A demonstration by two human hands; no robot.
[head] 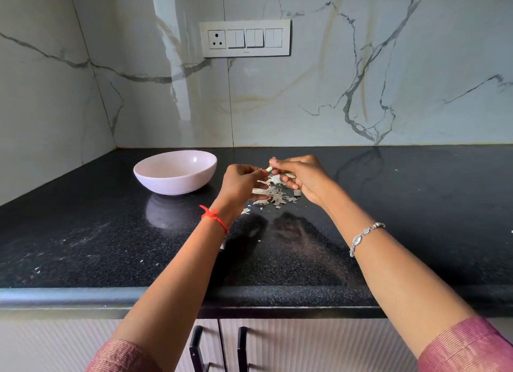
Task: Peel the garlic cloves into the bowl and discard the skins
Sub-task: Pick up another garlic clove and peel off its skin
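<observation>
Pink sleeves (469,346) frame the bottom edge, and both forearms reach far over the counter (83,233). A red thread (215,219) circles the left wrist and a silver bracelet (363,237) the right.

Far and left of the hands stands a pale pink bowl (172,183), upright. Only its smooth far inner wall shows. Its near rim hides the bottom, so I cannot tell what it holds.

Just right of the bowl, the left hand (240,181) and right hand (302,177) meet above the counter. Both pinch one small garlic clove (268,169) between curled fingertips, the left at its left end, the right at its right end. The clove is held in the air, beside the bowl and apart from it. Under the hands a heap of papery skins (273,195) lies on the counter, with loose bits scattered nearer.

Black speckled stone forms the counter, glossy enough to mirror the bowl and arms. White specks dot its near left part. White marble wall (361,80) with grey veins rises behind, carrying a switch plate (245,38) above the bowl. The walls meet in a corner at far left.

Along the near side runs the counter's rounded front edge (138,294), over ribbed cabinet doors (305,344) with two black handles (195,346). A wide stretch of counter runs right of the hands to the back wall.
</observation>
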